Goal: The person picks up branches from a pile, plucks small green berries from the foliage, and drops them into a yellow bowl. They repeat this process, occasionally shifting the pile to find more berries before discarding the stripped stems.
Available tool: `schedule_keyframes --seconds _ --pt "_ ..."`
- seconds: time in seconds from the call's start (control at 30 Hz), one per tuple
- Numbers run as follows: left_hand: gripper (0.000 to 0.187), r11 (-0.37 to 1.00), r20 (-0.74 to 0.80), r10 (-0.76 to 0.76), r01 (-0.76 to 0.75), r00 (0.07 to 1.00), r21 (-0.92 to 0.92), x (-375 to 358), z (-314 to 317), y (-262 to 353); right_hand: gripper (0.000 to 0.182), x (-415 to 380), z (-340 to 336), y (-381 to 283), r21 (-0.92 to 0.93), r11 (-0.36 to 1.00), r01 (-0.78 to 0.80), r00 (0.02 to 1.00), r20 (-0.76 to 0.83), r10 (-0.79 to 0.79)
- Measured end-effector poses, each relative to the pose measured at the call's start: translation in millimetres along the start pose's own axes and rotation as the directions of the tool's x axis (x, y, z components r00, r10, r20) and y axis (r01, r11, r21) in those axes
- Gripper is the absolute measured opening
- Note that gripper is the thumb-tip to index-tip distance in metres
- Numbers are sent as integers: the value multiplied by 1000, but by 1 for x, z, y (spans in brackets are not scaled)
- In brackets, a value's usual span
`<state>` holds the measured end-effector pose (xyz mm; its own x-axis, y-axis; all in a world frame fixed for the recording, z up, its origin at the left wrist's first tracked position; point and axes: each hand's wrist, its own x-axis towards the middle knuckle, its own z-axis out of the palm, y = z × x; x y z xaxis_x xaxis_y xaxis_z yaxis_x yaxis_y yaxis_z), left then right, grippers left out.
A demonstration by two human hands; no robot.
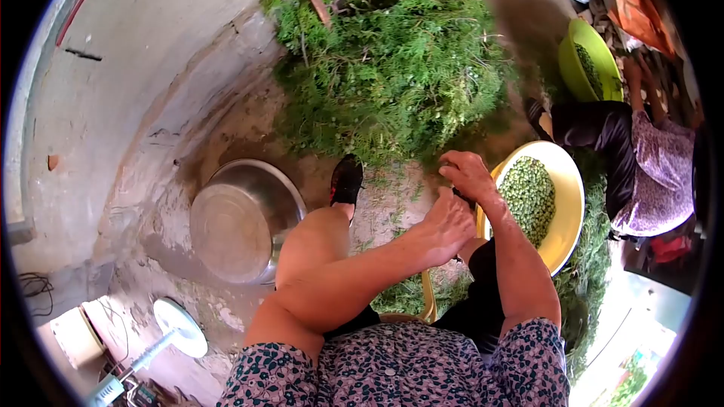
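My left hand and my right hand are close together in front of my knees, left of a yellow basin. Both hands have curled, closed fingers; whatever lies between the fingertips is too small or hidden to name. Many small round pale-green cones or seeds fill part of the basin, just beyond my right forearm. Ahead of the hands lies a big heap of cut feathery green branches, apart from both hands.
A large metal pot rests on its side at left, near a wall. At right, another person in a patterned top sits near a lime-green basin holding dark green bits. A white fan-like stand is lower left. Branches lie around the yellow basin.
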<state>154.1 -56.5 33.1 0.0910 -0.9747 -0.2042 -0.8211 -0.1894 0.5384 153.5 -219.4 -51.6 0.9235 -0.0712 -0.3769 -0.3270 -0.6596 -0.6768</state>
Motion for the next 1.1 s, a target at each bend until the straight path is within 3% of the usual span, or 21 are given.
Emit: schedule_keyframes --seconds 0.03,0.07,0.1,0.13,0.17,0.3,0.37,0.4,0.47,0.53,0.6,0.63,0.7,0.73,0.77,0.83,0.87,0.97,1.1 --pt "33 997 -3 -20 19 1000 -69 -2 -1 -3 26 10 15 24 -4 1000 5 1000 16 -5" --pt "23 976 -498 160 -61 852 208 -3 27 -14 24 23 33 53 -50 995 83 995 58 -80" --pt "23 978 -501 150 -53 853 203 -6 26 -16 21 31 44 65 -89 983 159 984 98 -150" --pt "24 961 -544 169 -15 822 275 -10 22 -17 20 29 45 58 -62 996 59 989 143 -49" --pt "26 940 -585 188 29 789 341 -12 18 -18 20 35 49 59 -66 996 62 987 153 -51" --pt "32 962 -600 117 59 791 266 -16 0 -17 19 58 76 46 0 994 -108 987 118 107" --pt "26 918 -474 60 139 878 373 -14 -11 -19 20 75 99 31 381 879 -287 951 4 308" --pt "21 898 -548 87 173 832 404 -16 -15 -21 20 88 116 39 379 878 -293 950 13 311" --pt "21 920 -582 77 167 810 355 -20 -16 -24 18 116 150 64 238 971 0 926 -368 90" --pt "22 938 -617 72 157 784 309 -21 -21 -28 17 133 158 53 250 968 -24 898 -420 131" --pt "24 962 -410 -102 195 906 192 -22 -32 -29 16 148 161 37 370 929 -15 866 -459 197" --pt "24 962 -410 -104 196 906 190 -23 -36 -31 16 155 160 32 370 929 -16 867 -457 197" --pt "28 966 -397 -99 183 912 181 -29 -41 -35 20 169 162 23 -87 983 161 830 -527 -182" --pt "34 976 -470 -103 180 876 120 -34 -44 -37 31 176 162 19 -97 993 74 933 -345 -103" --pt "34 975 -466 -109 185 878 121 -35 -44 -38 31 177 161 7 -90 993 77 934 -341 -103" --pt "38 983 -447 -79 144 891 113 -34 -46 -41 44 180 156 -27 -547 837 -20 1000 -26 7" --pt "39 989 -442 -65 117 895 90 -34 -43 -43 50 185 158 -29 -583 811 -41 991 77 106" --pt "36 978 -369 -128 179 921 110 -31 -46 -40 49 191 169 -22 -637 764 -101 973 97 210" --pt "33 972 -366 -123 186 923 144 -28 -41 -35 45 181 174 6 -552 826 -118 987 25 158"
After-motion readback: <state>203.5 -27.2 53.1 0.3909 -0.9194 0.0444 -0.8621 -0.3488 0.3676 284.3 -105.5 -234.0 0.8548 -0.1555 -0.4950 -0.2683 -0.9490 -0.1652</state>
